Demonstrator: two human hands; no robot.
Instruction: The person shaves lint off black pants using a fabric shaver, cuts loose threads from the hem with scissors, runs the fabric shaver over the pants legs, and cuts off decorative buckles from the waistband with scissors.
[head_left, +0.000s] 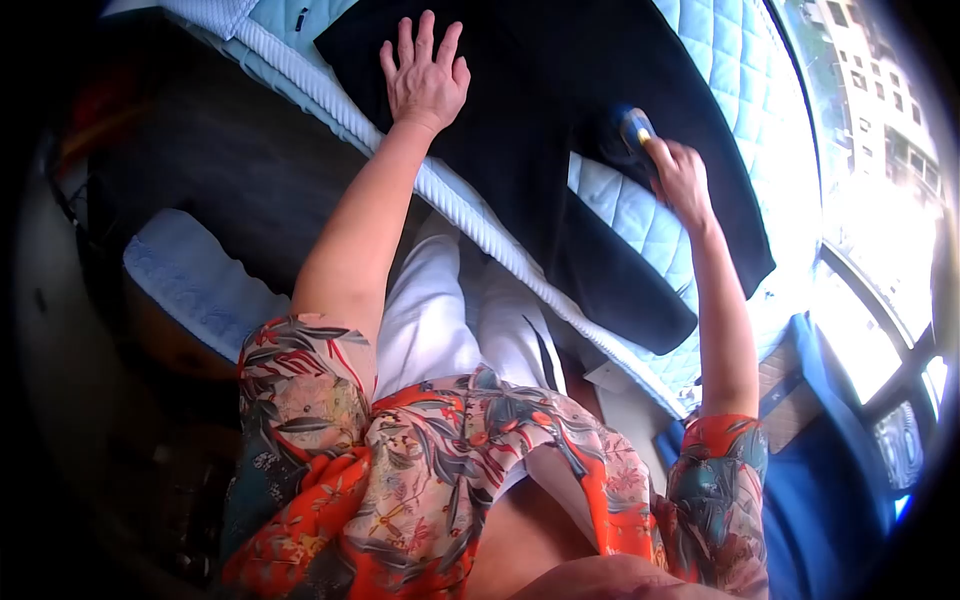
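Note:
A pair of black trousers point(510, 120) lies spread over a pale blue quilted cover point(715, 50), its two legs pointing toward the lower right. My left hand point(426, 80) rests flat on the upper left part of the black cloth, with fingers spread and nothing held. Farther right, my right hand point(682, 178) is closed around a short-handled tool point(636, 126) with blue, yellow and pale parts. Its dark head merges with the black cloth, so I cannot make out its exact kind. Quilting shows between the trouser legs.
A ribbed pale edge point(450, 195) of the cover runs diagonally in front of me. At left stands a chair back with a light blue cover point(195, 280). Dark blue fabric point(815, 470) hangs at lower right, beside a bright window point(880, 200).

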